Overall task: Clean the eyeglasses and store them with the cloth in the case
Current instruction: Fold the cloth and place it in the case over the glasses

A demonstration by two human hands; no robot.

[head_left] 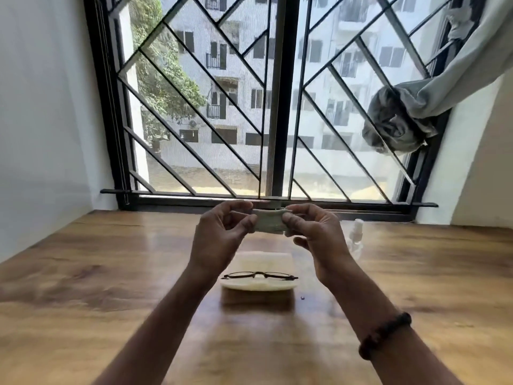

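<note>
Both of my hands are raised above the wooden table (pixel 111 273) and hold a small pale cloth (pixel 268 224) stretched between them. My left hand (pixel 222 232) pinches its left end and my right hand (pixel 313 232) pinches its right end. Below them an open cream-coloured case (pixel 261 286) lies on the table. Folded dark-framed eyeglasses (pixel 259 275) rest in its near half. The case's lid (pixel 265 259) lies flat behind them.
A small clear spray bottle (pixel 356 237) stands on the table just right of my right hand. A barred window (pixel 277 107) runs along the table's far edge, with a grey curtain (pixel 402 118) knotted at its right. A tiny dark speck (pixel 302 296) lies near the case.
</note>
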